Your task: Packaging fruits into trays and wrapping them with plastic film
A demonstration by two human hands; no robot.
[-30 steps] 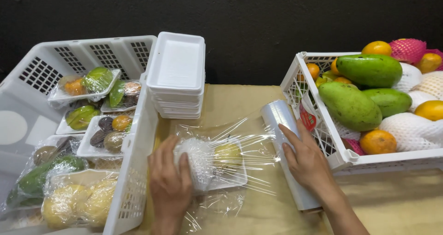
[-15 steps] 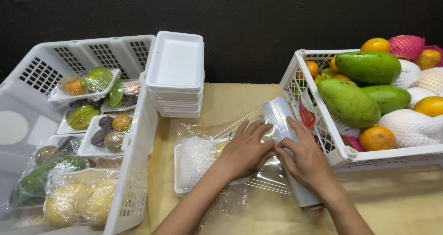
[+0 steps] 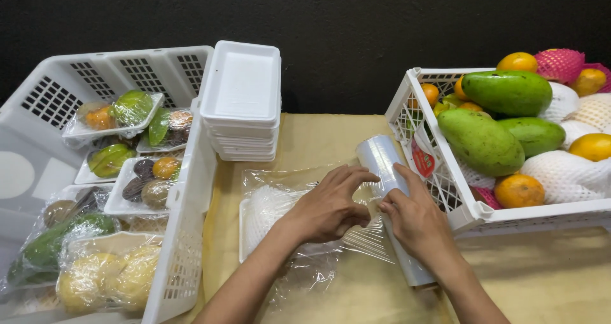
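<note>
Left hand lies flat, fingers spread over the crinkly clear film on the white foam tray, which holds fruit in white foam netting. Right hand curls loosely around the glossy cylindrical cling film roll just beside it. Beyond the left hand, stacked foam trays; right of the right hand, a white lattice crate of smooth green mangoes.
</note>
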